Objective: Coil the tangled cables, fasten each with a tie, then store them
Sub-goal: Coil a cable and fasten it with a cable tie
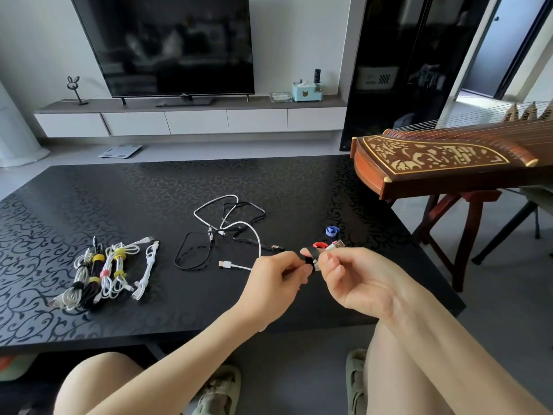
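Hands meet at centre right of the frame, above the near edge of the black patterned counter [89, 187]. The left hand [278, 277] has its fingers curled, thumb and fingertips pinching one end of a black tie [308, 256]. The right hand [350, 280] faces it, almost touching, fingers curled round a white cable [336, 244]; the cable's plug sticks out just above those fingers. The tie spans the small gap between the two hands and seems to wrap the cable, though how far round cannot be told.

Just behind the hands a red tie [319, 245] lies on the counter, with a blue tie [331, 231] a little farther back. Left of the hands, mid-frame, the loose cables [230, 226] lie in a tangle of white and black; one white lead from it runs right up to the left hand, and whether it is held is unclear. Well apart at lower left of the counter, the tied bundles [104, 271] lie side by side, bound with yellow, pink and black ties.

A wooden stringed instrument [434, 163] juts in at the right edge.
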